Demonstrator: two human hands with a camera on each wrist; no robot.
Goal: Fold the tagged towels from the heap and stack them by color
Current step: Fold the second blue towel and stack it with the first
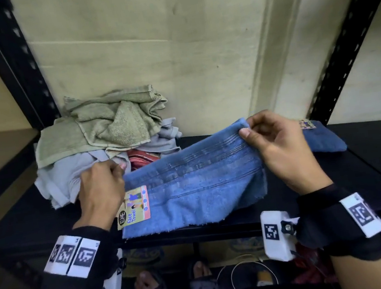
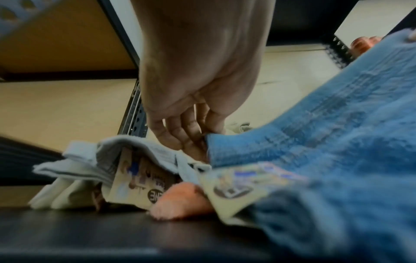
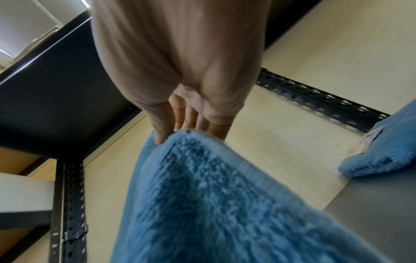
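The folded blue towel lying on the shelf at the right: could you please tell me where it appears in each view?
Head: folded blue towel at right, behind the right hand.
Left wrist: not in view.
Right wrist: at the right edge, its tag showing.
Shared landmark: the blue towel being held.

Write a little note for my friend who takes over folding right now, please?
Left hand pinches the left corner of the blue towel; right hand pinches its right corner, lifted off the black shelf.
Its paper tag hangs near the left hand.
Done: one folded blue towel lies on the shelf, at the right.
Left: fold this one, put it on the blue one, then do the heap of green, grey and reddish towels behind the left hand.
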